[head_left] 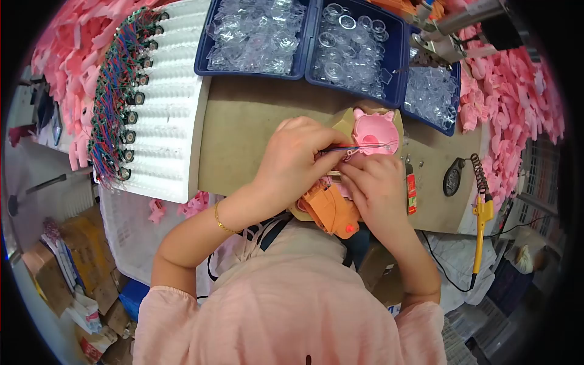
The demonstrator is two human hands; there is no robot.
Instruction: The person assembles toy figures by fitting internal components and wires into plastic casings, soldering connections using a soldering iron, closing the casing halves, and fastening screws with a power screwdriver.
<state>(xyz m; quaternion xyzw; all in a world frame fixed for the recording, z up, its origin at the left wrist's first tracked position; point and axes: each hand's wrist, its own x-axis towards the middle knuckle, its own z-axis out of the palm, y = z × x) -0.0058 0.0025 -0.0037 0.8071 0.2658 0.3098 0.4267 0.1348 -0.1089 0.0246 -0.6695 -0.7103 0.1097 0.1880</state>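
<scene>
My left hand [298, 155] is closed, its thumb and forefinger pinching a bundle of thin coloured wires [347, 147]. Close beside it on the right, my right hand [372, 179] is closed at the near end of the same wires; its fingertips partly hide what they grip. The wires reach right across a pink animal-shaped shell [376, 131] with two ears, which lies in a yellowish holder [345, 123]. Below both hands is an orange plastic part [331, 210], partly covered by my fingers.
Blue bins [309, 67] of clear plastic parts line the back. A white foam tray [167, 109] with wired round components stands left. At right are a red-green item [412, 193], a black oval object [452, 177], a yellow soldering iron [482, 222], a metal arm [453, 27] and heaped pink parts [514, 103].
</scene>
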